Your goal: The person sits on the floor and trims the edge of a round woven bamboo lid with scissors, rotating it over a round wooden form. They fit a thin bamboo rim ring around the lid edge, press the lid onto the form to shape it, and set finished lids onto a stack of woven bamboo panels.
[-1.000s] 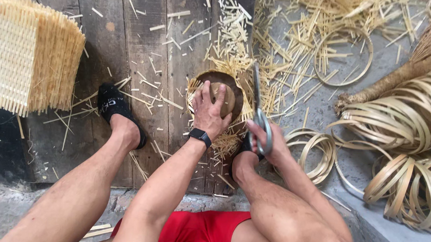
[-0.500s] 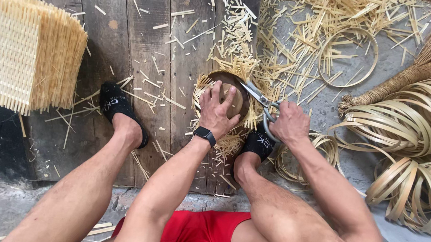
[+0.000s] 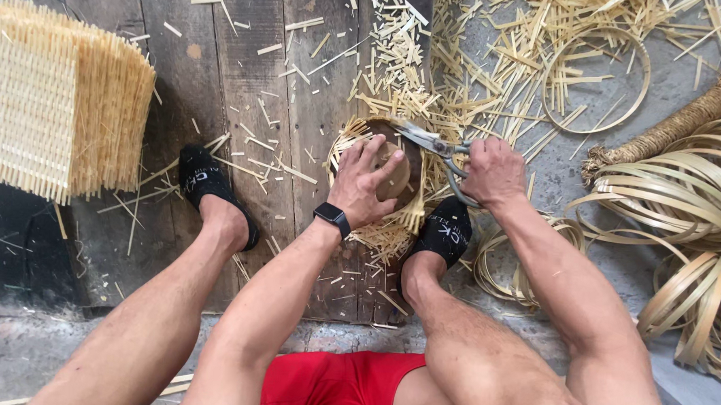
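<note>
The left hand (image 3: 365, 182) is pressing flat, fingers spread, on a small round woven basket (image 3: 378, 179) lying between the feet. Just beside the basket, the right hand (image 3: 491, 172) is gripping metal shears (image 3: 428, 141), blades reaching over the basket's rim.

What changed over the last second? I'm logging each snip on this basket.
The right hand swung the shears from pointing upright beside the basket to lying across its top rim. The left hand stayed pressed on the basket; both feet kept their places.
</note>
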### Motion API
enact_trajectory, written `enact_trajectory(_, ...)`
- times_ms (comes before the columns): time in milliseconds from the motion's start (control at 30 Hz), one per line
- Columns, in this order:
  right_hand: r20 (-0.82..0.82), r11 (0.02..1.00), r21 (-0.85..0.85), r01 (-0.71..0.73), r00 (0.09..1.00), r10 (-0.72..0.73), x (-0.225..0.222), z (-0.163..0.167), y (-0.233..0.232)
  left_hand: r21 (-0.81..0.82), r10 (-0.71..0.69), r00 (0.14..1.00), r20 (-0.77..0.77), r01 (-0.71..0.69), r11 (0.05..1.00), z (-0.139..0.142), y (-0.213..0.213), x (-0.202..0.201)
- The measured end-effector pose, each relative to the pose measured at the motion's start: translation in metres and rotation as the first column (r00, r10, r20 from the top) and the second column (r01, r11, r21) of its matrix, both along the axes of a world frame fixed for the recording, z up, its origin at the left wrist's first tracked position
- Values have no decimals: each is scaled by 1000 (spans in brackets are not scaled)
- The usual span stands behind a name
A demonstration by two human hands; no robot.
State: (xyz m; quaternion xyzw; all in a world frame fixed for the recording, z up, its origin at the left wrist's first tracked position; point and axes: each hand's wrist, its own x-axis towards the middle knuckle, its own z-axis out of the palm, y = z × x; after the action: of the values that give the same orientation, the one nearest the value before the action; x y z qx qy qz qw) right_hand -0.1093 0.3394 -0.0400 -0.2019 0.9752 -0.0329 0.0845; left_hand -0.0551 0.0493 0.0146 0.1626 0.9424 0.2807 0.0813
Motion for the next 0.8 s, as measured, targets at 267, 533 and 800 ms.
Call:
enact_trajectory(267, 76, 979, -95, 179, 982, -172, 7, 7, 42, -2, 379, 924, -38, -380, 925, -7, 28, 19)
enact_trajectory(533, -38, 997, -50, 56, 998, -58, 19, -14, 10, -38, 88, 995, -57, -90, 995, -17, 16, 21)
enact_trajectory(800, -110, 998, -61, -19, 994, 13, 12, -5, 26, 22, 627, 778, -27, -627, 779, -23, 56, 28)
